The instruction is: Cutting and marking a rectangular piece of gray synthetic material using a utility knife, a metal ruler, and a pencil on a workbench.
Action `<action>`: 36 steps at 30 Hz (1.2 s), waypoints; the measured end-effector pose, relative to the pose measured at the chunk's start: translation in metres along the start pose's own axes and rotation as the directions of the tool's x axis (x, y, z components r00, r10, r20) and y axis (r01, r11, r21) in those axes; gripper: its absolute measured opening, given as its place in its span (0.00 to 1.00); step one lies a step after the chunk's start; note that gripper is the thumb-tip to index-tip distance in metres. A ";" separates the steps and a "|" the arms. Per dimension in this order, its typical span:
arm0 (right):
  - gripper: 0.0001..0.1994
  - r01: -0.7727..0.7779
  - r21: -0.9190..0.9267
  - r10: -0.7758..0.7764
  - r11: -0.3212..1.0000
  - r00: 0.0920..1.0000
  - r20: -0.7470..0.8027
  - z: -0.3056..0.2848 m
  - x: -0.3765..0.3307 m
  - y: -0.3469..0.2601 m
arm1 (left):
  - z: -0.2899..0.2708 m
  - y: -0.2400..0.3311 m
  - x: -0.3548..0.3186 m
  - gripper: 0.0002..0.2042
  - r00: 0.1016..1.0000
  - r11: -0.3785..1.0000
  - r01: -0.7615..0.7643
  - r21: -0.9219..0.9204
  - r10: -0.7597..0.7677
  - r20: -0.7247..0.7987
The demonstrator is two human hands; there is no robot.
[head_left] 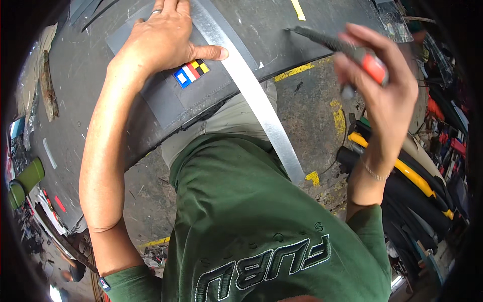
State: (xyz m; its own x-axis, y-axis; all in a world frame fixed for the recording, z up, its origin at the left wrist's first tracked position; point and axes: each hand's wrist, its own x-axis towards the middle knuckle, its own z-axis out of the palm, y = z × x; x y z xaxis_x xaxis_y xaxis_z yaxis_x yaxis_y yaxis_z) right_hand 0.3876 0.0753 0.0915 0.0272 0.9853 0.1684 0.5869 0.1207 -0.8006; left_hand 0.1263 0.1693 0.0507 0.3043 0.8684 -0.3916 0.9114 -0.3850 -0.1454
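In the head view, a grey sheet (pixel 168 108) is spread on the dark tabletop (pixel 68 121) and is crossed by a metal ruler (pixel 254 95), whose near end is extended past the tabletop's edge, above the floor (pixel 302 113). The left hand (pixel 165 35) is laid flat on the sheet, its grip unclosed, with the thumb placed on the ruler. Just below that thumb, a multicoloured patch (pixel 191 73) is seen on the sheet. By the right hand (pixel 380 75), raised and blurred, a dark tool (pixel 327 41) with a red end is gripped to the right of the ruler, tip pointed left; whether the tabletop is touched by it cannot be told.
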 end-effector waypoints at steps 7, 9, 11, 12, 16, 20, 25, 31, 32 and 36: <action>0.16 -0.041 0.623 0.073 0.781 0.997 -0.025 0.075 0.099 0.061 | -0.001 0.001 0.002 0.63 1.000 0.999 -0.010 -0.038 0.009 -0.019; 0.18 -0.006 0.853 0.039 0.522 0.999 -0.017 0.103 0.106 0.015 | -0.001 0.000 0.002 0.63 1.000 0.999 -0.005 -0.050 0.005 -0.013; 0.20 -0.269 0.784 0.221 0.559 0.960 0.171 0.117 0.108 -0.007 | -0.001 -0.001 0.000 0.63 1.000 0.998 0.006 -0.061 -0.006 0.001; 0.21 -0.365 0.756 0.260 0.543 0.929 0.262 0.122 0.108 -0.018 | -0.003 0.001 -0.001 0.63 1.000 0.999 0.019 -0.033 -0.019 0.014; 0.27 -0.423 0.755 0.097 0.502 0.894 0.436 0.156 0.114 0.008 | -0.003 0.002 0.003 0.64 1.000 0.999 0.018 -0.034 -0.017 0.023; 0.28 -0.505 0.725 0.126 0.468 0.850 0.511 0.173 0.118 0.021 | 0.000 0.000 0.002 0.64 1.000 0.999 0.011 -0.049 -0.010 0.003; 0.28 -0.536 0.710 0.173 0.457 0.836 0.520 0.175 0.117 0.023 | -0.004 0.002 -0.002 0.64 1.000 1.000 0.003 -0.030 -0.003 0.009; 0.28 -0.540 0.687 0.204 0.486 0.835 0.511 0.172 0.115 0.020 | -0.008 0.004 0.000 0.64 1.000 1.000 0.014 -0.027 -0.013 0.024; 0.28 -0.546 0.689 0.214 0.477 0.832 0.511 0.173 0.115 0.020 | -0.009 0.005 0.000 0.64 1.000 0.999 0.014 -0.030 -0.013 0.026; 0.28 -0.543 0.703 0.179 0.460 0.832 0.525 0.174 0.116 0.024 | -0.013 0.007 -0.001 0.64 0.998 1.000 0.027 0.004 -0.027 0.056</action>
State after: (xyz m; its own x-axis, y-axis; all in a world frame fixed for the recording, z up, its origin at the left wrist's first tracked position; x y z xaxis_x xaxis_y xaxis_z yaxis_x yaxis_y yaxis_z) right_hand 0.2641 0.2134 -0.0086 -0.2975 0.9046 -0.3051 -0.3129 -0.3944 -0.8640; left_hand 0.1355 0.1695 0.0623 0.2636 0.8595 -0.4379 0.9182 -0.3627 -0.1594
